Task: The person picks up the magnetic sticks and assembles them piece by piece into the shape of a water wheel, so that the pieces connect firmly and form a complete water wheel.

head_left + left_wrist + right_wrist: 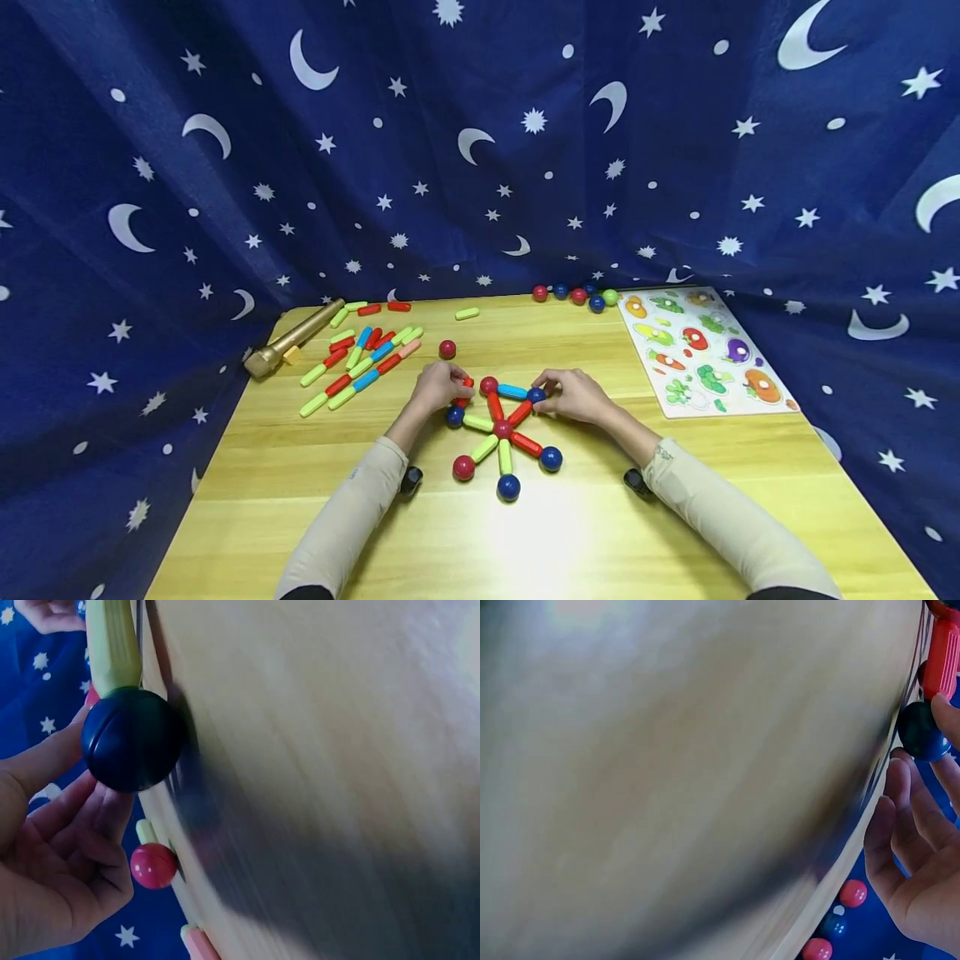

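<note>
A wheel-like figure of rods and balls lies on the table around a central red ball (502, 429). Lime and red rods run out from it to red and blue balls. Along its far side, a blue rod (512, 391) joins a red ball (489, 385) to a blue ball (536, 395). My right hand (576, 395) pinches that blue ball, thumb beside the end of a red rod (941, 660). At the figure's left, my left hand (442, 387) pinches a red rod (462, 402) right at another blue ball (131, 741); fingers hide most of this rod.
Loose lime, red and blue rods (366, 381) lie at the left, beside a gold microphone (296, 337). A single red ball (447, 349) sits beyond my left hand. Several balls (577, 297) line the back edge, near a vegetable puzzle board (705, 354) on the right.
</note>
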`<state>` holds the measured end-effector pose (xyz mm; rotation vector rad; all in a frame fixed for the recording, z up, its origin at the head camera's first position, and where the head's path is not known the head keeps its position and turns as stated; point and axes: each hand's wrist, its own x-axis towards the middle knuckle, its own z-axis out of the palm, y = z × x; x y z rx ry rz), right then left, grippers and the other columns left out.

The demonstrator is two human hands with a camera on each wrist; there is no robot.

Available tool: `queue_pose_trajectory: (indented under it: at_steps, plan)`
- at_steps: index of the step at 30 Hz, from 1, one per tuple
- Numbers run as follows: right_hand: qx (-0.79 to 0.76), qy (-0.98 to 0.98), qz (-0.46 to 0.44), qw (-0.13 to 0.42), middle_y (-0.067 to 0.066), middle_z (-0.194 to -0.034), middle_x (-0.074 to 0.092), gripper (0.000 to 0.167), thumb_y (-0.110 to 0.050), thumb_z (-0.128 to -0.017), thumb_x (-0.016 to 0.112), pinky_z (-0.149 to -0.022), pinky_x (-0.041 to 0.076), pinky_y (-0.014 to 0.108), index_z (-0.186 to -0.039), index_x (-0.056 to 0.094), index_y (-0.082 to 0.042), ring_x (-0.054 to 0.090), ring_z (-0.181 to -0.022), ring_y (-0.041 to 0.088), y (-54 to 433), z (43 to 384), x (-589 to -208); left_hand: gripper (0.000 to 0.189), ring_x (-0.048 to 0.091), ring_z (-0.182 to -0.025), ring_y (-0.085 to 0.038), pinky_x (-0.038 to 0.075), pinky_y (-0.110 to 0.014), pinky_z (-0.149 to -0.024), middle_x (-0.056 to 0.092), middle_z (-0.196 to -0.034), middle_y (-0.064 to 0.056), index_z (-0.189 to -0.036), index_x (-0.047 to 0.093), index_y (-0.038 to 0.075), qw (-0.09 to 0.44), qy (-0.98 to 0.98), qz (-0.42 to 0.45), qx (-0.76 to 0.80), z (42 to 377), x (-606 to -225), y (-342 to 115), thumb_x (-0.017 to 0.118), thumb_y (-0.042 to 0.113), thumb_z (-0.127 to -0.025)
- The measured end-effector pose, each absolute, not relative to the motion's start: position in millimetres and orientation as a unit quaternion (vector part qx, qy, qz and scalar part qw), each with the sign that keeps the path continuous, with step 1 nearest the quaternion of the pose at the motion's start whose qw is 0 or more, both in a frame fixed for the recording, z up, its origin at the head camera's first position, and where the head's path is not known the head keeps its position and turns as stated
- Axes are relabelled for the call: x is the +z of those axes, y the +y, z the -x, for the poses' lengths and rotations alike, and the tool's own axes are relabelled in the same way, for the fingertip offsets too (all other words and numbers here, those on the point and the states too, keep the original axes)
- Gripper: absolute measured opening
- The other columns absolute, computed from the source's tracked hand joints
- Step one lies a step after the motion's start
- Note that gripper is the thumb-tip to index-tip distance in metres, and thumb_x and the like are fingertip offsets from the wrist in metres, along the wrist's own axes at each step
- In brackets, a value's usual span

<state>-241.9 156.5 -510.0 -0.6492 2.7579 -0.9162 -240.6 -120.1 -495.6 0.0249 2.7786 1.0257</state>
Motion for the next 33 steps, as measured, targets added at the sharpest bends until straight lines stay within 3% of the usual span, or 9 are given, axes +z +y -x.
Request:
queue_pose_trajectory:
  at_steps: [8,12,18,21,24,27,30,33]
  plan:
    - [-0.306,0.922,0.223,0.076,-0.001,-0.087,0.073,0.034,-0.029,-0.074,0.084,-0.074,0.047,0.034,-0.104,0.072,-0.018,0.064,-0.082,0.014,154,241,-511,0.027,0.061,-0.082,-0.018,0.05,-0.036,-0.08,0.073,-0.09,-0.004,-0.095,0.077,0.008,0.133,0.944,-0.041,0.298,238,-497,-109,0.086,0.022,-0.073]
    - [-0.305,0.923,0.221,0.076,-0.001,-0.086,0.072,0.033,-0.029,-0.074,0.084,-0.072,0.047,0.032,-0.103,0.071,-0.018,0.063,-0.08,0.013,154,240,-509,0.031,0.062,-0.081,-0.018,0.05,-0.034,-0.077,0.073,-0.091,-0.004,-0.099,0.076,0.008,0.127,0.944,-0.049,0.302,239,-501,-109,0.085,0.024,-0.075]
    - [-0.304,0.925,0.211,0.085,-0.001,-0.087,0.072,0.034,-0.031,-0.074,0.084,-0.073,0.047,0.033,-0.103,0.071,-0.018,0.063,-0.082,0.015,157,240,-508,0.017,0.058,-0.069,-0.012,0.044,-0.025,-0.061,0.072,-0.086,-0.003,-0.099,0.075,0.01,0.064,0.945,-0.028,0.32,251,-502,-137,0.071,0.023,-0.089]
    - [-0.295,0.929,0.208,0.085,-0.002,-0.087,0.072,0.034,-0.032,-0.074,0.083,-0.072,0.047,0.033,-0.102,0.07,-0.018,0.063,-0.081,0.015,158,238,-509,0.014,0.057,-0.066,-0.016,0.041,-0.026,-0.056,0.071,-0.089,-0.006,-0.101,0.073,0.011,0.015,0.949,0.028,0.313,259,-500,-161,0.066,0.016,-0.09]
    - [-0.286,0.933,0.201,0.086,-0.003,-0.085,0.071,0.034,-0.034,-0.074,0.083,-0.07,0.046,0.032,-0.101,0.069,-0.018,0.062,-0.078,0.013,161,236,-509,0.024,0.062,-0.077,-0.026,0.046,-0.033,-0.06,0.07,-0.101,-0.013,-0.111,0.069,0.009,-0.007,0.953,0.076,0.294,265,-499,-183,0.067,0.009,-0.087]
    - [-0.282,0.935,0.196,0.087,-0.004,-0.083,0.07,0.034,-0.035,-0.073,0.083,-0.069,0.045,0.031,-0.099,0.069,-0.019,0.06,-0.075,0.011,163,234,-509,0.04,0.06,-0.103,-0.036,0.05,-0.044,-0.079,0.062,-0.121,-0.02,-0.122,0.062,0.009,0.012,0.957,0.074,0.279,266,-500,-196,0.071,0.008,-0.084]
    - [-0.28,0.935,0.198,0.086,-0.005,-0.082,0.07,0.034,-0.036,-0.073,0.083,-0.069,0.045,0.03,-0.098,0.068,-0.019,0.059,-0.075,0.011,164,233,-509,0.052,0.055,-0.113,-0.037,0.048,-0.049,-0.087,0.057,-0.124,-0.021,-0.128,0.059,0.011,0.042,0.958,0.033,0.281,264,-503,-197,0.078,0.01,-0.079]
    - [-0.282,0.935,0.2,0.084,-0.006,-0.082,0.069,0.034,-0.037,-0.073,0.083,-0.068,0.044,0.03,-0.097,0.068,-0.019,0.058,-0.075,0.01,163,233,-509,0.053,0.058,-0.107,-0.032,0.049,-0.046,-0.087,0.063,-0.114,-0.017,-0.126,0.061,0.013,0.056,0.957,0.0,0.286,264,-506,-191,0.081,0.012,-0.077]
